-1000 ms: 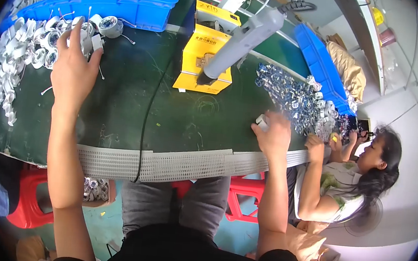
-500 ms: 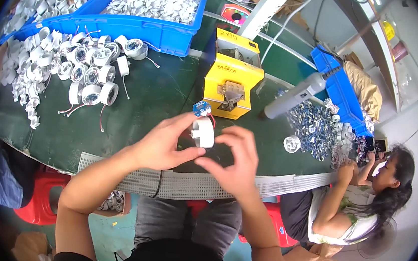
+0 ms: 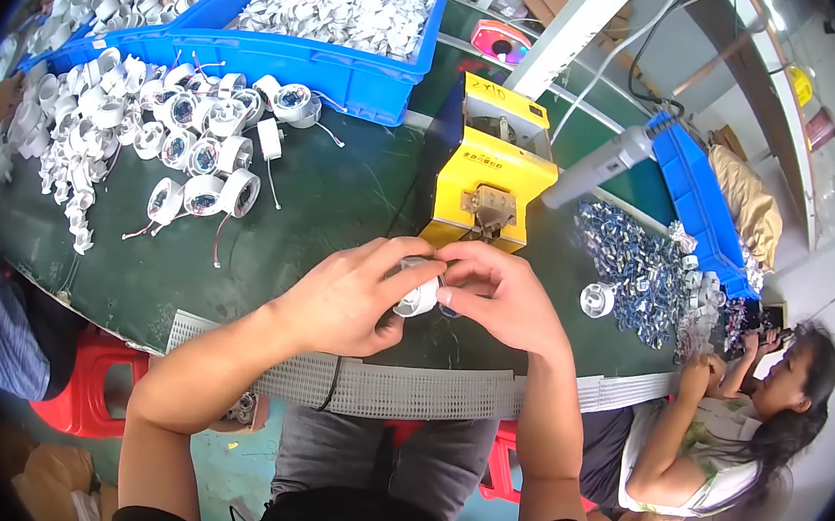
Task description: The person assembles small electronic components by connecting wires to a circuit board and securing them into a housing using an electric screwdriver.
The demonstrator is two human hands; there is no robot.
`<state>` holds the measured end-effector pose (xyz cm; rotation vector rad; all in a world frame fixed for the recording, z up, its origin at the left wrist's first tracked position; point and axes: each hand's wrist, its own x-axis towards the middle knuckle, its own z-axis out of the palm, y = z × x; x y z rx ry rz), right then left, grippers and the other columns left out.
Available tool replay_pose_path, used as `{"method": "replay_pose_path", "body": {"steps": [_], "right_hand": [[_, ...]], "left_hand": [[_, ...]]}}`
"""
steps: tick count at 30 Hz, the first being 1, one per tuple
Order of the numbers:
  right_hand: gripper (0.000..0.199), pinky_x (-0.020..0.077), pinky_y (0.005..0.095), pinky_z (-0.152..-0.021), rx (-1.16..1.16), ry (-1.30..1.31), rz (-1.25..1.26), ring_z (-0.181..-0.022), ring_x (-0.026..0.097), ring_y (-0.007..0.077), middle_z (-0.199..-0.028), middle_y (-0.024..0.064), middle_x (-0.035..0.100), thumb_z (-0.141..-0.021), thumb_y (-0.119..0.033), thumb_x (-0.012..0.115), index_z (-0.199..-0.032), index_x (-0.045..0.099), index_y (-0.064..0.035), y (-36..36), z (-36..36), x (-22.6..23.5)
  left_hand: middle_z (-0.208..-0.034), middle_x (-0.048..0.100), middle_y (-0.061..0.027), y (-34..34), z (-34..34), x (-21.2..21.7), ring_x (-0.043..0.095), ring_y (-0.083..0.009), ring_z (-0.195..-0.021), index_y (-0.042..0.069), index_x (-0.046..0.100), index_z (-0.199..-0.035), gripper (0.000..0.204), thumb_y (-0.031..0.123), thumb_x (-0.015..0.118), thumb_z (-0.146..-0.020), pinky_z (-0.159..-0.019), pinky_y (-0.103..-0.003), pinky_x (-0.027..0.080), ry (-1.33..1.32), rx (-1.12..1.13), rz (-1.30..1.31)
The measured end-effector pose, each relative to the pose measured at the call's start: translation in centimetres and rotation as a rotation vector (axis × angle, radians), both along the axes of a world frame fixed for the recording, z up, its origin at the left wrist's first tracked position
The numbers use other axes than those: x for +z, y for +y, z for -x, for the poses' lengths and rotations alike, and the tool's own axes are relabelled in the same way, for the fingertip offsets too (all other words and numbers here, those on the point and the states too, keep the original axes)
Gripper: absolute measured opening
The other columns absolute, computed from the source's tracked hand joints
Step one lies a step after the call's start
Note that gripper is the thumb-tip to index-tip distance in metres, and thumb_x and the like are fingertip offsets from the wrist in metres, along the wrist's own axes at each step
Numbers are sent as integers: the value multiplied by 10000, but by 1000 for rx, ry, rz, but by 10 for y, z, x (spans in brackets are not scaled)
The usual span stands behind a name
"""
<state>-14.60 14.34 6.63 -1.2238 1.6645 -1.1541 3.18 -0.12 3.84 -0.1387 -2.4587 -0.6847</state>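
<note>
In the middle of the head view, near the table's front, a small white round plastic housing [image 3: 417, 303] is between my two hands. My left hand [image 3: 354, 295] is closed around its left side, with fingers over the top. On the other side my right hand [image 3: 507, 294] pinches at the right edge, thumb and fingers bent inward. A sliver of a blue circuit board [image 3: 449, 312] shows beneath the right thumb; most of it is hidden. Just beyond my hands stands a yellow machine [image 3: 486, 172] with a metal piece on its front.
At left lie many white housings [image 3: 100, 109] and wired round units [image 3: 209, 152]. A blue bin [image 3: 325, 76] of white parts stands behind. Rightward are a grey tube [image 3: 598, 165], a heap of blue boards [image 3: 638, 272] and a clear-topped unit [image 3: 597, 299]. A co-worker [image 3: 713, 430] sits right.
My right hand has come in and closed on the housing. The blue board, which stuck up above the housing, is now low at its right. The view has shifted slightly.
</note>
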Motion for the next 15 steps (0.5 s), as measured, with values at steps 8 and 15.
{"method": "replay_pose_path", "body": {"steps": [8,15], "right_hand": [[265,511,258,-795,-95,-358,93,-886,650,132,-956,66,690,-888,-41,670,-1144,636,20,0,10,-32],[151,461,291,-827,-78,-680,354,-895,606,159,-899,66,659,-935,-138,631,-999,633,-1,-6,-10,-48]], "left_hand": [[-1235,491,-159,-8,7,-5,566,-335,-1113,45,541,-1235,598,55,719,-665,-914,-378,498,59,-13,-323],[-1116,605,-90,-21,12,-17,607,-189,-977,22,499,-1295,398,136,475,-915,-806,-311,501,-142,-323,-1505]]}}
